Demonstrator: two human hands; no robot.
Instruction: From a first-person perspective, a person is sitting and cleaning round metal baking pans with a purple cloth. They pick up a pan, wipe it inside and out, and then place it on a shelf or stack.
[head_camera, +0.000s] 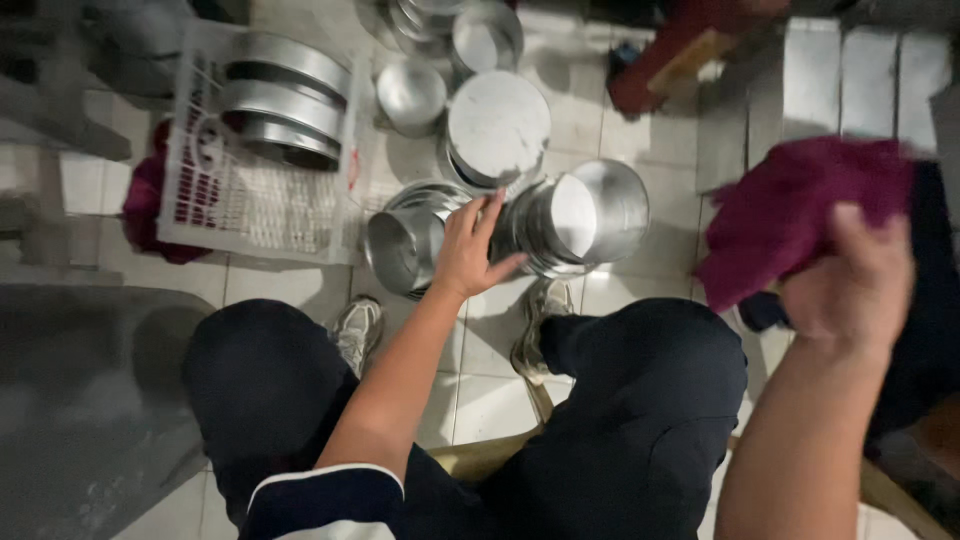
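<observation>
Steel pot (575, 215) (on its side) | left hand (467, 250) fingers spread on it | right hand (850, 285) grips maroon cloth (790, 215)

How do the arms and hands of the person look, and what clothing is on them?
Both forearms are bare. The left hand and right hand wear no gloves, and no rings or watch are visible. Near the left shoulder is a short dark navy sleeve with a white edge stripe.

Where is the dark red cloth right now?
The dark red cloth is at the right of the head view, gripped in the raised right hand, beside the grey steps.
</observation>
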